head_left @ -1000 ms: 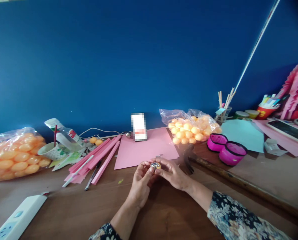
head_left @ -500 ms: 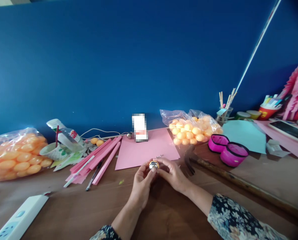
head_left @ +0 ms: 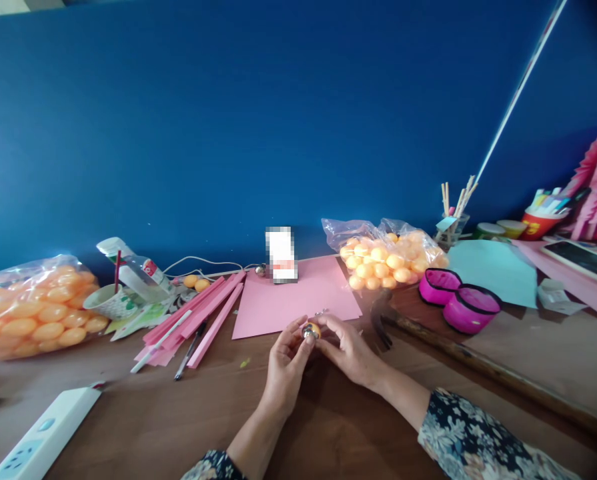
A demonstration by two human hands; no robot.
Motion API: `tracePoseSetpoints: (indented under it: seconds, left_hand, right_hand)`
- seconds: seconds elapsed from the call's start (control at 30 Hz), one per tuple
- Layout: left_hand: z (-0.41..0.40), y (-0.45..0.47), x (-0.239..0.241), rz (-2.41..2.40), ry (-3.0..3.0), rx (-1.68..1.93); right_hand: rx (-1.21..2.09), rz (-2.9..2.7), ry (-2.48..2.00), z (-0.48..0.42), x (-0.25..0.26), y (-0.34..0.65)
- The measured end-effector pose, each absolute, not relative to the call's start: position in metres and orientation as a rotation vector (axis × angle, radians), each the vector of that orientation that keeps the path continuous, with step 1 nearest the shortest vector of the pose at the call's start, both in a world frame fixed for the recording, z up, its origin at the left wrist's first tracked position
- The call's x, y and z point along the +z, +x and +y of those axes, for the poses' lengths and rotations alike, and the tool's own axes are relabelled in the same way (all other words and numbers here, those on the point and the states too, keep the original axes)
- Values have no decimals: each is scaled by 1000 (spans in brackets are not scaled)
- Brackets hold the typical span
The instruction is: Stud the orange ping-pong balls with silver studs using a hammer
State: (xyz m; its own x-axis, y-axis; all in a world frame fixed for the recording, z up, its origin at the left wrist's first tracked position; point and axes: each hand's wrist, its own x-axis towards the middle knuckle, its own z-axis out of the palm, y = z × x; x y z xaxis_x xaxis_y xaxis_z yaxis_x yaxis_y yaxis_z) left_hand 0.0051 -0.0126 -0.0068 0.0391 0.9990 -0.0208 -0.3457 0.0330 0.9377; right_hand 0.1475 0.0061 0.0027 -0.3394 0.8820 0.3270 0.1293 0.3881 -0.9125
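Observation:
A small shiny ball [head_left: 310, 331], silver with orange-gold on its upper right, is pinched at the front edge of a pink paper sheet [head_left: 298, 293]. My left hand [head_left: 287, 360] grips it from the left, thumb on the near side and fingers curled behind. From the right, my right hand [head_left: 351, 350] closes on the same ball with thumb and forefinger. Some fingertips are hidden behind it. Just beyond lie tiny silver pieces [head_left: 321, 311], too small to name. Another silver ball [head_left: 261, 270] rests on the paper's far left, beside a blurred-out upright phone-like object [head_left: 282, 257].
Bags of orange balls stand left [head_left: 43, 310] and right [head_left: 383, 260]. Pink paper strips [head_left: 203, 313], a black pen [head_left: 191, 350] and a power strip [head_left: 43, 433] lie to the left. Rightward are a hammer [head_left: 458, 340] and magenta rings [head_left: 471, 308]. A blue wall [head_left: 228, 120] rises behind.
The ball has turned slightly between my fingers, so more orange-gold shows on its right side. My hands stay almost in place; the whole view shifts slightly.

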Motion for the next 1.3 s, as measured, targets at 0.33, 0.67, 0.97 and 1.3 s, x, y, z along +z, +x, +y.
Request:
tracePoseSetpoints:
  seconds: [0.33, 0.67, 0.97, 1.3]
  left_hand:
    - [-13, 6, -9, 927, 951, 1298]
    - [-13, 5, -6, 965, 1050, 1294]
    - [-12, 5, -6, 977, 1160, 1301]
    - [-13, 6, -8, 1019, 1192, 1305]
  right_hand:
    - [1051, -1746, -893, 5, 4, 149]
    - [1041, -1709, -889, 3, 3, 148]
    - [1050, -1709, -864, 2, 4, 149]
    - [1054, -1697, -911, 4, 0, 148]
